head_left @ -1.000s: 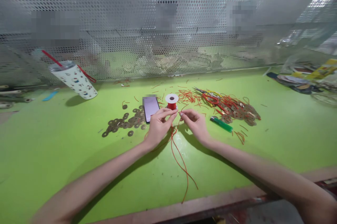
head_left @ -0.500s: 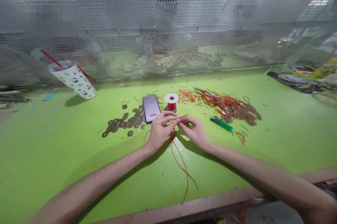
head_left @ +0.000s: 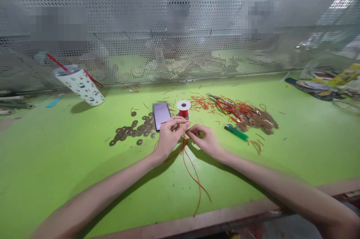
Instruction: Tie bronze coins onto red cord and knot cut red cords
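My left hand (head_left: 172, 134) pinches a red cord (head_left: 192, 168) between thumb and fingers, just in front of a spool of red thread (head_left: 183, 108). Close beside it, my right hand (head_left: 204, 138) has thumb and forefinger closed at the same cord, their tips near the left fingertips. Long loose ends of the cord trail down over the green table (head_left: 135, 194) and cross near its front edge. The exact spot where the fingers meet the cord is small and partly hidden. A phone (head_left: 162, 114) lies just behind my left hand.
Round holed coins (head_left: 135, 130) lie scattered left, more coins (head_left: 266, 122) right with red cord scraps and red-handled scissors (head_left: 225, 105). A green lighter (head_left: 236, 133) sits right of my hand. A white tumbler (head_left: 80, 83) leans back left. A perforated metal screen (head_left: 135, 44) borders the back.
The fingertips have come slightly apart, my left ones shifting a little left and my right thumb and forefinger dropping lower. The cord ends on the table stay nearly in place.
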A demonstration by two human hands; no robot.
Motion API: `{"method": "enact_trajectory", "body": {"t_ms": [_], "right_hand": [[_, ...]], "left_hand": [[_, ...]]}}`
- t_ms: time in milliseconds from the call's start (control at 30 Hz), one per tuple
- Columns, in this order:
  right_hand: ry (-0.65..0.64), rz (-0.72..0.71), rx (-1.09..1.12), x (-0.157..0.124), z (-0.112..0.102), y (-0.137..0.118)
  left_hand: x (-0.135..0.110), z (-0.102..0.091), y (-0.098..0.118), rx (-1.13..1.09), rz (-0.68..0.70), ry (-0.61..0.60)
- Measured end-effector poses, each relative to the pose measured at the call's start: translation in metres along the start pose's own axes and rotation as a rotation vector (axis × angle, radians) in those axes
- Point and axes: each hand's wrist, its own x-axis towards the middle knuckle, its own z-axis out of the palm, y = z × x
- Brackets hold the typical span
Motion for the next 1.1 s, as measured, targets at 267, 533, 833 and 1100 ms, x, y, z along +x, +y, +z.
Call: {"method": "enact_trajectory", "body": {"t_ms": [267, 533, 833, 1100], "right_hand": [[-0.009, -0.009, 0.022, 0.001, 0.001, 0.002], [-0.035, -0.007, 0.034, 0.000, 0.002, 0.004], [0.030, -0.078, -0.016, 0.002, -0.009, -0.002], [-0.104, -0.188, 0.057, 0.002, -0.012, -0.002]], "left_hand": [[0.000, 0.000, -0.002, -0.015, -0.009, 0.004], [-0.001, -0.001, -0.001, 0.009, 0.011, -0.004], [0.004, -0.005, 0.006, 0.015, 0.013, -0.052], [0.004, -0.003, 0.007, -0.001, 0.042, -0.136]]}}
